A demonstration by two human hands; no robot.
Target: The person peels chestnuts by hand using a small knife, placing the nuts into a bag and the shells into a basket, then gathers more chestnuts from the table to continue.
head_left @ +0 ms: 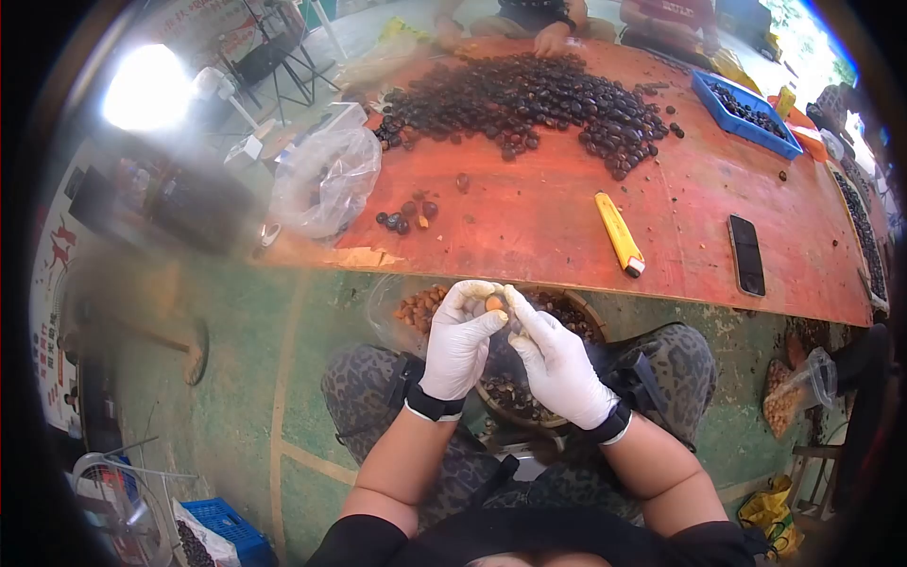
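My left hand (460, 342), in a white glove, pinches a small orange-brown nut (494, 303) between thumb and fingers. Beside it my right hand (559, 364), also gloved, has its fingertips pressed together at the nut's right side; whether they hold anything is hidden. Both hands are over a round basket (515, 413) of dark shell pieces between the knees. Left of the basket, partly behind my left hand, lies a clear bag of peeled orange-brown nuts (416, 309).
On the red table (529, 213) lie a heap of dark nuts (529, 99), a yellow cutter (619, 233), a phone (746, 255), a plastic bag (329, 180) and a blue tray (744, 115). People sit across the table, one with a hand (552, 39) at the heap.
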